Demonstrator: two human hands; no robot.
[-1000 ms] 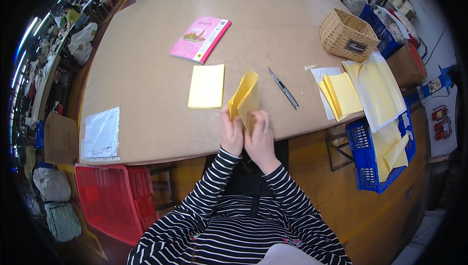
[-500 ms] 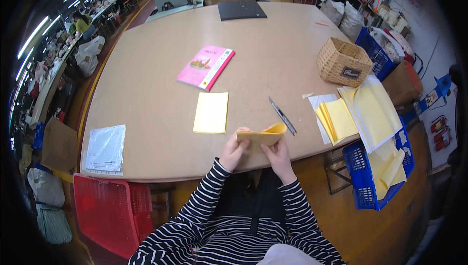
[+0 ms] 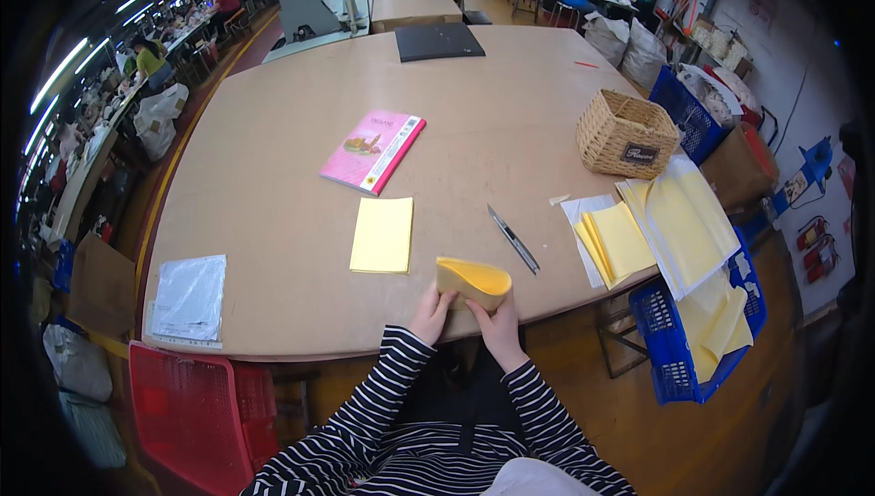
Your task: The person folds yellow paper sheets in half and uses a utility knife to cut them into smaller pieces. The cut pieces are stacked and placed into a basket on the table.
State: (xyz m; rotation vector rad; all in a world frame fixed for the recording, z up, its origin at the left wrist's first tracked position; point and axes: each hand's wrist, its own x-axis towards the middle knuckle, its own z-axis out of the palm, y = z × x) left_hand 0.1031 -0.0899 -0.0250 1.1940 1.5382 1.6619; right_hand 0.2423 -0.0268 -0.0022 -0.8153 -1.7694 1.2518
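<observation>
Both my hands hold a folded sheet of yellow paper [image 3: 472, 283] just above the table's near edge. My left hand [image 3: 430, 312] pinches its left lower edge. My right hand [image 3: 497, 327] grips the lower right part, thumb on the near face. The paper stands on edge, and its top gapes in a rounded loop. Ahead and to the left, a flat pale-yellow folded sheet [image 3: 382, 235] lies on the table. Right of the held paper rests a slim grey utility knife [image 3: 514, 239]. Farther off lies a pink notebook [image 3: 373, 151], tilted.
On the right are a stack of folded yellow paper [image 3: 620, 242], larger yellow sheets [image 3: 684, 222] over a blue crate [image 3: 661, 350], and a wicker basket [image 3: 627, 136]. A plastic-wrapped packet [image 3: 188, 298] lies left, above a red crate [image 3: 187, 405]. A black board [image 3: 439, 42] is at the far edge.
The held paper has turned more upright, its looped top now showing its inside. My hands have shifted to its lower edge. The whole view has moved slightly, lowering the table in the picture.
</observation>
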